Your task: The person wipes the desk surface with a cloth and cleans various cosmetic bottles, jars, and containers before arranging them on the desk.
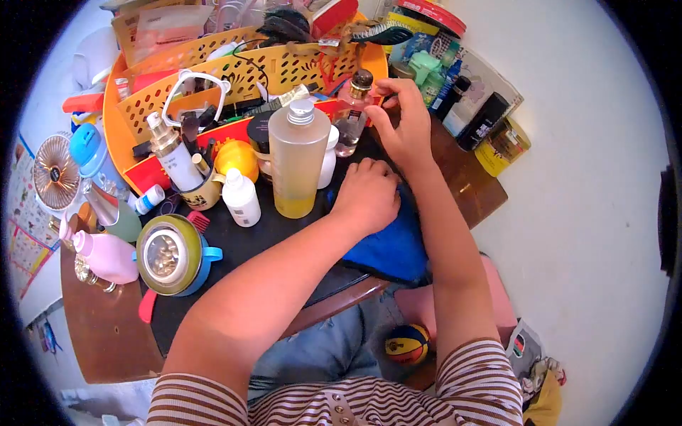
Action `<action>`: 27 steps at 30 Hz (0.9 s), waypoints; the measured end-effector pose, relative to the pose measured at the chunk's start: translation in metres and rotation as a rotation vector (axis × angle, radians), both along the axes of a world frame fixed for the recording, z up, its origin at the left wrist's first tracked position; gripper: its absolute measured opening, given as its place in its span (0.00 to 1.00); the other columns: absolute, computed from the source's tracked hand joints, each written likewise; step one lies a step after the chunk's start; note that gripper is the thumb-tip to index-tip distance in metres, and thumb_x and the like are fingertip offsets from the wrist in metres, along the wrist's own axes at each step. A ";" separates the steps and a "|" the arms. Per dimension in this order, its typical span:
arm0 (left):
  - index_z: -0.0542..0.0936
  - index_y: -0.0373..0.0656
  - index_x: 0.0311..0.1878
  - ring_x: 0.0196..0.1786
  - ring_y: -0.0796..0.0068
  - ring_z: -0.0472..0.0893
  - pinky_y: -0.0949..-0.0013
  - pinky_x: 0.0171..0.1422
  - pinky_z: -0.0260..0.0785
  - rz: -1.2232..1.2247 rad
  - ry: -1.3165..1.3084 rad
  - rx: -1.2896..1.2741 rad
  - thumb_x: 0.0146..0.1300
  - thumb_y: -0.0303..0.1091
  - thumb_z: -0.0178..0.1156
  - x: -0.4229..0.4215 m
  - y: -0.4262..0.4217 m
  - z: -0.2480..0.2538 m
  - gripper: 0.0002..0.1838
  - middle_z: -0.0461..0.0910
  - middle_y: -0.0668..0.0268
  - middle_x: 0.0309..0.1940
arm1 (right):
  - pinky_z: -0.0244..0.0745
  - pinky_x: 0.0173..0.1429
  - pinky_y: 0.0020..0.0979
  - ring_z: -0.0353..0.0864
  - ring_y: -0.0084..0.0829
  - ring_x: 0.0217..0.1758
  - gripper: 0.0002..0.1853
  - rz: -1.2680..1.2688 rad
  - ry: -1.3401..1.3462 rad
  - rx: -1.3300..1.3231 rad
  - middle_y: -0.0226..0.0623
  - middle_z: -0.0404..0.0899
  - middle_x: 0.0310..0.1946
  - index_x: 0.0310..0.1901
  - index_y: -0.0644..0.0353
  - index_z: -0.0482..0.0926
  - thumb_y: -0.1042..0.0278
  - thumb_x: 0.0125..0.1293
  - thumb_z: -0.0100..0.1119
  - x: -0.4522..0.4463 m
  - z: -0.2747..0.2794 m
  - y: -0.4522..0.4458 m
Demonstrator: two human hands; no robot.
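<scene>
My left hand (369, 195) rests on a blue cloth (394, 245) near the table's front edge. Its fingers are curled down onto the fabric, and the fingertips are partly hidden. Beyond it, my right hand (406, 124) is raised beside a clear glass bottle (349, 117) with a dark round cap. Thumb and forefinger are apart, their tips close to the bottle's right side; I cannot tell whether they touch it. The bottle stands upright against the orange basket. Just left of it are a white bottle (328, 160) and a tall bottle of yellowish liquid (298, 167).
An orange basket (284, 65) full of combs and cosmetics fills the back. On the left stand a pump bottle (170, 153), a small white bottle (241, 199), a round lidded container (165, 255) and a pink bottle (106, 257). Cans and a yellow jar (503, 145) line the right wall.
</scene>
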State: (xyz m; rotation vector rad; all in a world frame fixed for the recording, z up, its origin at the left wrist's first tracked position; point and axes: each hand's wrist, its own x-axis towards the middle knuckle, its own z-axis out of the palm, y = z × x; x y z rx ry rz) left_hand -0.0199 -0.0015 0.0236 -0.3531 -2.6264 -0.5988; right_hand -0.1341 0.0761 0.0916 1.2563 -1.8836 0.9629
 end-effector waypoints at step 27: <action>0.85 0.45 0.50 0.61 0.57 0.74 0.55 0.67 0.65 -0.038 0.004 0.011 0.63 0.37 0.61 0.000 -0.001 0.001 0.14 0.80 0.61 0.53 | 0.74 0.65 0.39 0.78 0.40 0.61 0.45 -0.392 -0.156 -0.537 0.50 0.74 0.61 0.71 0.66 0.60 0.59 0.59 0.75 -0.037 -0.010 0.054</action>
